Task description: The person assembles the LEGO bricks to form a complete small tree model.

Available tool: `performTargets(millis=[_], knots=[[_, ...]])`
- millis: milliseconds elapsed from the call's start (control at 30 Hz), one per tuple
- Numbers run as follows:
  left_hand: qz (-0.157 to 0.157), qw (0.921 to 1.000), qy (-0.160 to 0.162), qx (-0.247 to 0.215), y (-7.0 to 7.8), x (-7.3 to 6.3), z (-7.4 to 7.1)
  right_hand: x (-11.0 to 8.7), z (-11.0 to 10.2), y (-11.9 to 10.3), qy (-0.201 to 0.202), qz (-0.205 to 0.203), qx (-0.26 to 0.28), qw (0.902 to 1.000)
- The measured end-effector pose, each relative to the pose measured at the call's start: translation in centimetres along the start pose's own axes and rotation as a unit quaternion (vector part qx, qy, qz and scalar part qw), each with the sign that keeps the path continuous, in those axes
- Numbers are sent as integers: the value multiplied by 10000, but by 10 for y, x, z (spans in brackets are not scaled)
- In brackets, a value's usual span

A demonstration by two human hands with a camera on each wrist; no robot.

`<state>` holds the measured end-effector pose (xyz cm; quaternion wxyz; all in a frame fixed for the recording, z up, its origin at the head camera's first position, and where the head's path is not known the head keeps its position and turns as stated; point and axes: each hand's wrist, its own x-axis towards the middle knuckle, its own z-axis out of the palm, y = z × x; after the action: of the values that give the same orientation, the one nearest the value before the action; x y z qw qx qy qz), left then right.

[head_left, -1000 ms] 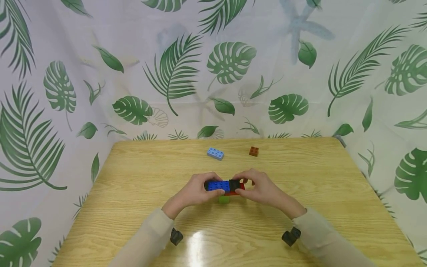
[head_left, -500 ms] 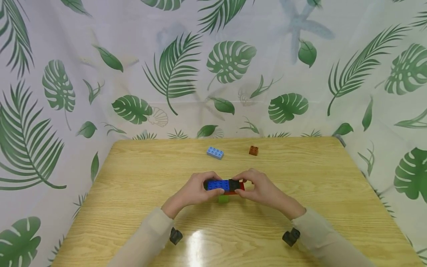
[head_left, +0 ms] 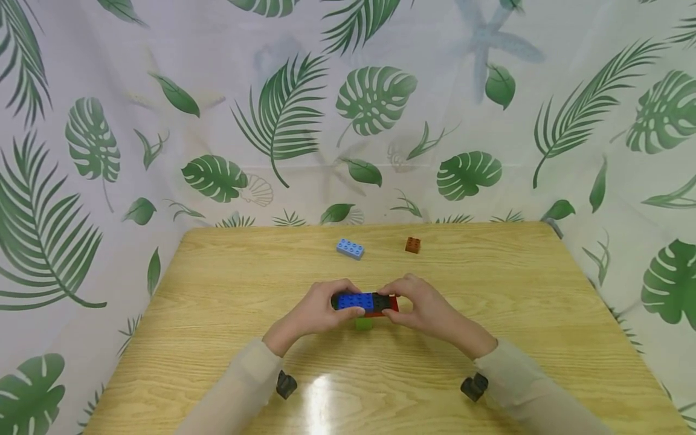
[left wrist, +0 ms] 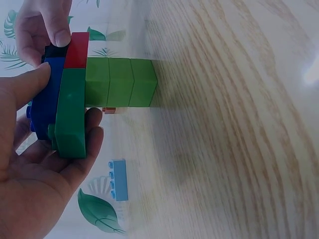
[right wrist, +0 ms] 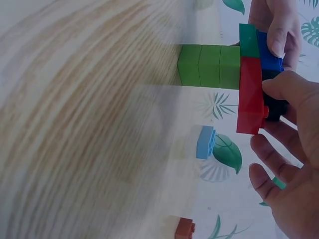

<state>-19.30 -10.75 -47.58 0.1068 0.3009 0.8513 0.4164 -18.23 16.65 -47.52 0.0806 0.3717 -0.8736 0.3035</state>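
A stack of toy building bricks stands on the table between both hands. Several light green bricks [left wrist: 119,82] form its column. On top lie a dark green brick [left wrist: 73,109] and a red brick [right wrist: 249,94], end to end. Above them sit a blue brick [head_left: 355,301] and, to its right, a small black brick [head_left: 382,302]. My left hand [head_left: 319,311] grips the blue brick, thumb on the near side; its fingers also lie by the dark green one. My right hand [head_left: 423,307] pinches the black brick over the red one, its other fingers loosely bent.
Farther back on the wooden table [head_left: 244,266] lie a light blue brick [head_left: 350,248] and, to its right, a small brown brick [head_left: 412,244]. A leaf-patterned curtain [head_left: 304,133] hangs behind the table and along both sides.
The black brick has sunk slightly and now looks about level with the blue brick, its studs showing. The right fingers have closed in a little; the left hand holds nearly still.
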Motion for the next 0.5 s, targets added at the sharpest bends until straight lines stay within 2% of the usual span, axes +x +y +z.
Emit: performTargets(millis=[133,333,500], knots=[[19,10000,-3,-39,0,0,0,2,-2,-2,-122,15,-139,9998],[-37,10000,-7,-26,0,0,0,3,-5,-2,-316,213,118,9992],[-158,9999,-20,-15,1,0,0,3,-3,-1,-269,83,-20,9996]])
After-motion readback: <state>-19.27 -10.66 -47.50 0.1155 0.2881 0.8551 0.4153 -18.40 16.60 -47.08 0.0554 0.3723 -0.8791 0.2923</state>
